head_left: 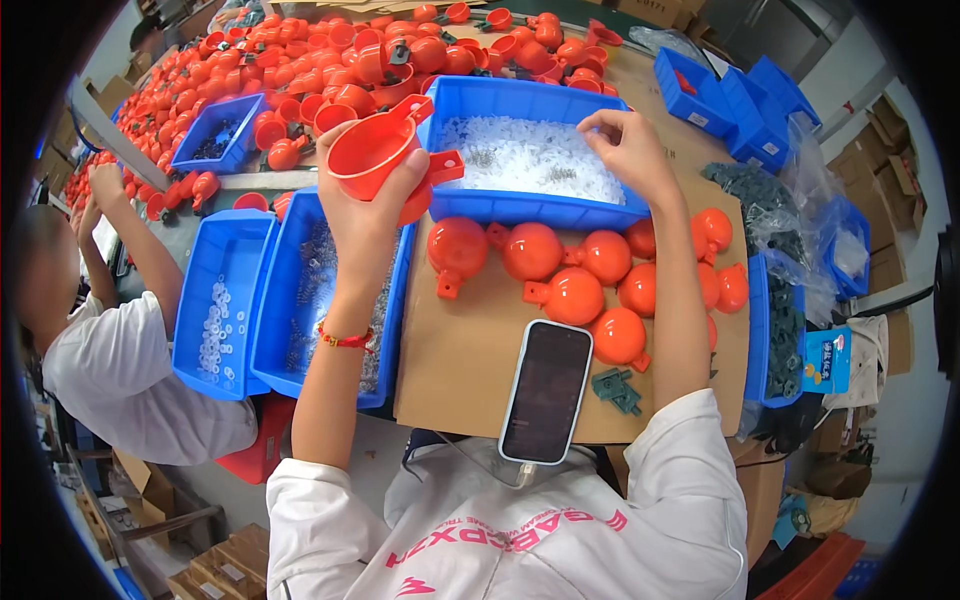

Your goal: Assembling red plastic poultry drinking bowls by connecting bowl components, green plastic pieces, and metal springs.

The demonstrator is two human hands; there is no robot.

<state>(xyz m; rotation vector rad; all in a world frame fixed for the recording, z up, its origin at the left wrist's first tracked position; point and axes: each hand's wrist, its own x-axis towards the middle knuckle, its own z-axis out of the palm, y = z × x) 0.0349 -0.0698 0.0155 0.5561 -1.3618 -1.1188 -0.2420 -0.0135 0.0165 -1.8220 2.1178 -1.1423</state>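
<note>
My left hand point(362, 225) is closed around an orange-red plastic cup-shaped part point(368, 150), its open mouth facing up and tabs sticking out to the right. Another orange-red piece shows just beneath it, partly hidden by my fingers. Above the right end of a blue bin point(530, 208), my right hand point(632, 150) has its thumb and fingers pinched together; what they hold, if anything, is too small to tell. Many small white plastic pieces point(515, 155) fill that bin, with a few metal springs point(563, 174) lying on top.
Round orange-red parts point(574, 297) lie on the cardboard sheet point(450, 385) beside a phone point(546, 390) and dark green pieces point(616, 390). Left stand bins of springs point(325, 255) and white rings point(222, 320). Orange-red cups point(300, 70) heap behind. A co-worker point(130, 370) sits left.
</note>
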